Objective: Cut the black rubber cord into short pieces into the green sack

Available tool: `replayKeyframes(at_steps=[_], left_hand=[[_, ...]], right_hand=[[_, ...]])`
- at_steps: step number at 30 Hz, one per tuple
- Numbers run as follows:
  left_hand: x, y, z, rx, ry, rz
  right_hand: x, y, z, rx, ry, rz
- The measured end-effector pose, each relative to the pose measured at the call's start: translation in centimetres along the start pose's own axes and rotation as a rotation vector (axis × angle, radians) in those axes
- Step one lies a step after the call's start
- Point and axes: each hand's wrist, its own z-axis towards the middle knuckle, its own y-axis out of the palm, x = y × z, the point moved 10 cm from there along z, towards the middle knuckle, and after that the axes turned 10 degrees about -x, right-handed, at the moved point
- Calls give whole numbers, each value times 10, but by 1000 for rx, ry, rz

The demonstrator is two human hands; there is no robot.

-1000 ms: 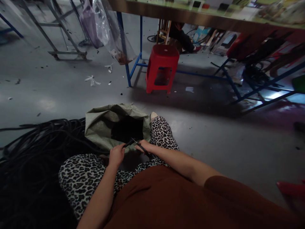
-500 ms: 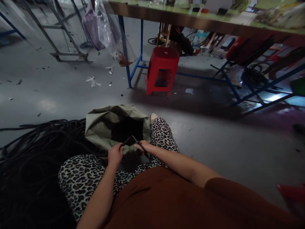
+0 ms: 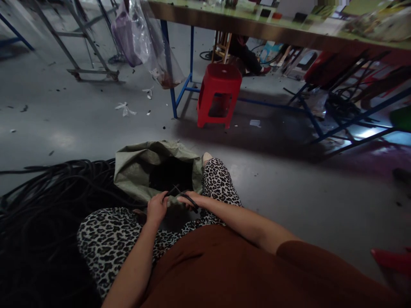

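Observation:
My left hand (image 3: pixel 157 207) is closed around a black rubber-like strip (image 3: pixel 171 192), whose end sticks out over the sack's mouth. In my right hand (image 3: pixel 190 200) is a pair of scissors (image 3: pixel 193 204) with dark handles. Its blades are parted and meet the strip's end, just apart from my left fingers. Below both hands gapes an olive-green woven sack (image 3: pixel 130 169), its rim rolled outward and its inside dark. A large heap of long black strips or tubes (image 3: pixel 80 175) lies on the floor at my left.
Ahead stands a red plastic stool (image 3: pixel 221 75) beside a long table (image 3: pixel 205 16) with blue legs. Plastic bags (image 3: pixel 150 47) hang from the table's left end. A metal trolley frame (image 3: pixel 77 42) is at the far left. Another person's leg (image 3: pixel 252 60) shows beneath the table.
The scissors have shifted left and slightly down, and their blades have opened wider around the strip. My right hand has moved a little toward my left.

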Motion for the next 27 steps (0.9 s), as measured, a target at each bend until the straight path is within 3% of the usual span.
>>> replayKeyframes(at_steps=[16, 27], left_hand=[[4, 2, 1, -29, 24, 28], [-5, 7, 7, -41, 57, 1]], right_hand=[[9, -3, 7, 34, 34, -7], [12, -6, 14, 36, 45, -73]])
